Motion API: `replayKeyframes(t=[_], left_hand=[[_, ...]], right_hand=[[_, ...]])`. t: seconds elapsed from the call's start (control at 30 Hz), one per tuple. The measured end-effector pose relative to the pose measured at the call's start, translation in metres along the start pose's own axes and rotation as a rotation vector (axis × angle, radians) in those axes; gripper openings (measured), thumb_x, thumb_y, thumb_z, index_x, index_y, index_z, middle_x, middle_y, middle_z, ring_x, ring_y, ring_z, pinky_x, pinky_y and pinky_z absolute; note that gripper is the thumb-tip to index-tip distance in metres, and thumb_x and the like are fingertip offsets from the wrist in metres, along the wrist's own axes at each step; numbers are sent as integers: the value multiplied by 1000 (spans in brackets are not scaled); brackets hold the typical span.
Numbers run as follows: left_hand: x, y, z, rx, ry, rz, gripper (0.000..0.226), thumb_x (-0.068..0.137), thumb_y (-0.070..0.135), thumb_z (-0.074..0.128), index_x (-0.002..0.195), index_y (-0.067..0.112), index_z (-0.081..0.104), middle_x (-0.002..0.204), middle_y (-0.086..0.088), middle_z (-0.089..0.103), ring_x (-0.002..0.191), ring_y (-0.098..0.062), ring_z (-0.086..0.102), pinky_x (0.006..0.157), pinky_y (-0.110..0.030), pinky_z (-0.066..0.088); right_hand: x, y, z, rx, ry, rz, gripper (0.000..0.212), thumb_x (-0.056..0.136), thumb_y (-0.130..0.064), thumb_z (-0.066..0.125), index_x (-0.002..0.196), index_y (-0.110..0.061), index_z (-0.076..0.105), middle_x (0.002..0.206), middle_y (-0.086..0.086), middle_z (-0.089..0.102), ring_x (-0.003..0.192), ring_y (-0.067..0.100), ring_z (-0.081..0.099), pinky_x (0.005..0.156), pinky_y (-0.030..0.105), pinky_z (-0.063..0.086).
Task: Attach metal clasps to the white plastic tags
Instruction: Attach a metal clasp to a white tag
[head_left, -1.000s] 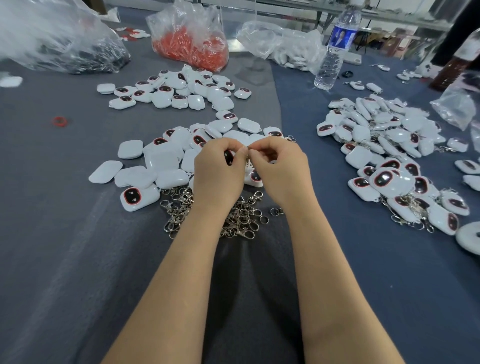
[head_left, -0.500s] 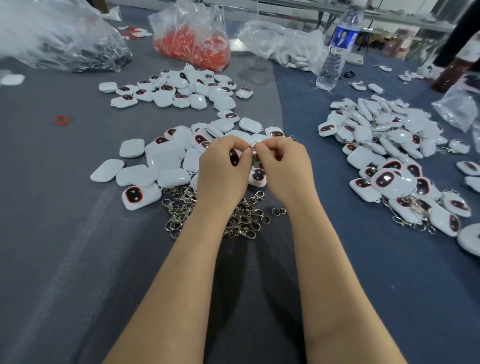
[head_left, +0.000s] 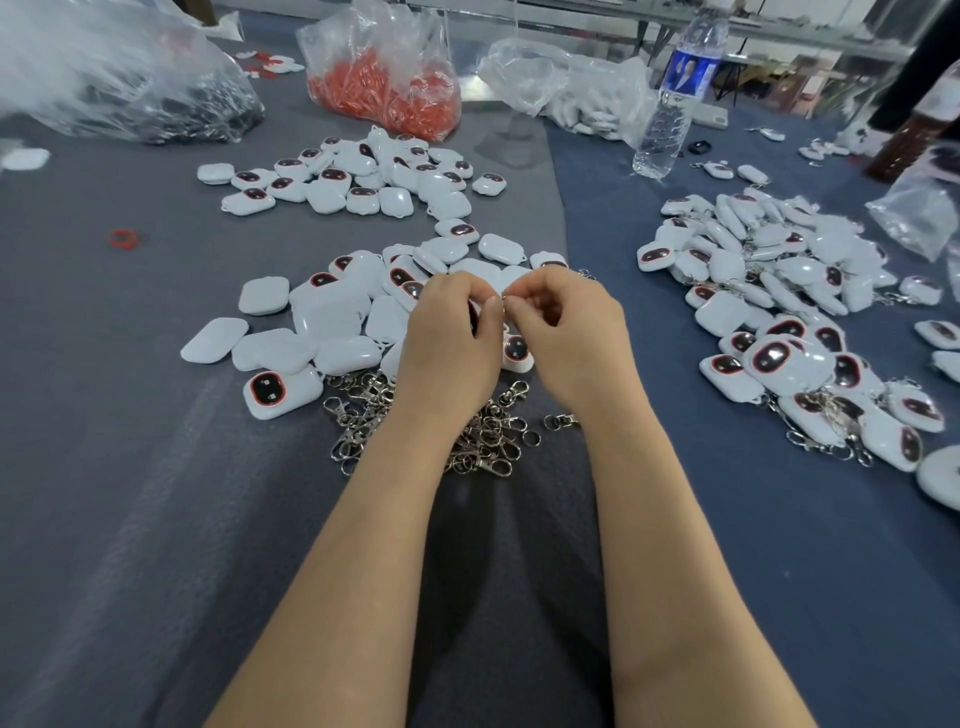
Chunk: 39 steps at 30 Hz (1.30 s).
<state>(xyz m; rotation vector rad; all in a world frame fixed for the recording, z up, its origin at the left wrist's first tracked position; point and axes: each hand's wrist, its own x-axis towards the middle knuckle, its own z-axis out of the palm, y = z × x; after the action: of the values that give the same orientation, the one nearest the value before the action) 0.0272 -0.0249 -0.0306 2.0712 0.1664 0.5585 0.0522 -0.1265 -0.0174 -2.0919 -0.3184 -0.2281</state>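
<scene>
Hands come to two, both bare, meeting fingertip to fingertip over the grey cloth (head_left: 130, 519). The left hand (head_left: 447, 343) curls round one white tag (head_left: 474, 313), of which only a dark sliver of face shows past the thumb. The right hand (head_left: 566, 332) has curled fingers pinching a metal clasp (head_left: 503, 299) at that tag's edge; only a glint of it shows. White tags lie in three piles: a far pile (head_left: 374, 176), a middle pile (head_left: 332, 322) just beyond the hands, and a right pile (head_left: 769, 291) on the blue cloth (head_left: 779, 545), some of these with clasps on. One heap of loose clasps (head_left: 483, 436) lies under the wrists, partly hidden by them, with a single clasp (head_left: 561, 420) just beside it. Three plastic bags stand at the back: a dark-filled bag (head_left: 130, 88) cut off at the left edge, an orange-filled bag (head_left: 384, 78), and a white-filled bag (head_left: 571, 98). One water bottle (head_left: 675, 93) stands near the last, and one red ring (head_left: 123, 239) lies apart on the left. A fourth bag (head_left: 919, 208) at the right edge is blurred and its contents unclear.
</scene>
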Motion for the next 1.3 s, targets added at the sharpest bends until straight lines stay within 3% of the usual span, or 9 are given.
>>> replayKeyframes(t=[0.23, 0.4, 0.57, 0.77, 0.9, 1.07, 1.3], left_hand=[[2, -2, -1, -46, -24, -63, 8, 93, 19, 54, 87, 19, 58, 96, 2, 61, 80, -10, 47, 67, -16, 29], [2, -1, -2, -92, 12, -101, 5, 90, 18, 57, 87, 20, 61, 93, 3, 62, 78, -10, 49, 69, -18, 33], [0, 5, -4, -129, 34, -61, 6, 87, 21, 60, 82, 24, 60, 90, 3, 62, 69, -4, 47, 66, -14, 35], [-1, 4, -5, -77, 44, -35, 9, 90, 19, 58, 82, 22, 59, 95, -1, 64, 84, -12, 54, 73, -17, 37], [0, 4, -4, -47, 56, -19, 8, 91, 18, 57, 84, 19, 61, 94, -1, 63, 84, -12, 52, 71, -17, 34], [-1, 3, -4, -32, 53, -1, 8, 92, 16, 55, 85, 18, 59, 97, -2, 61, 84, -9, 48, 69, -13, 30], [0, 3, -4, -29, 60, -10, 10, 92, 17, 55, 84, 18, 60, 95, -1, 63, 84, -11, 50, 69, -15, 31]], right_hand=[[-1, -5, -3, 250, 42, 84, 14, 88, -9, 62, 78, -20, 64, 64, -9, 58, 50, -6, 51, 44, 5, 36], [-1, -6, -3, 313, 19, 120, 19, 87, -7, 62, 76, -22, 67, 60, -6, 63, 54, 2, 55, 50, 16, 47], [-3, -6, -3, 278, 43, 110, 20, 87, -11, 63, 74, -26, 67, 62, -8, 67, 55, 3, 59, 48, 13, 45], [-2, -7, -1, 229, 36, 79, 17, 88, -10, 62, 78, -24, 66, 67, -11, 63, 59, -3, 57, 53, 9, 42], [-3, -7, 3, 187, 45, 51, 13, 87, -8, 58, 85, -21, 59, 74, -3, 60, 66, 11, 58, 67, 30, 53], [-3, -9, 5, 158, 51, 33, 14, 83, -4, 59, 80, -18, 58, 68, -6, 54, 62, 13, 51, 69, 38, 56], [-3, -8, 5, 175, 78, 33, 15, 82, -5, 62, 78, -19, 58, 66, -8, 55, 61, 8, 50, 65, 31, 55]])
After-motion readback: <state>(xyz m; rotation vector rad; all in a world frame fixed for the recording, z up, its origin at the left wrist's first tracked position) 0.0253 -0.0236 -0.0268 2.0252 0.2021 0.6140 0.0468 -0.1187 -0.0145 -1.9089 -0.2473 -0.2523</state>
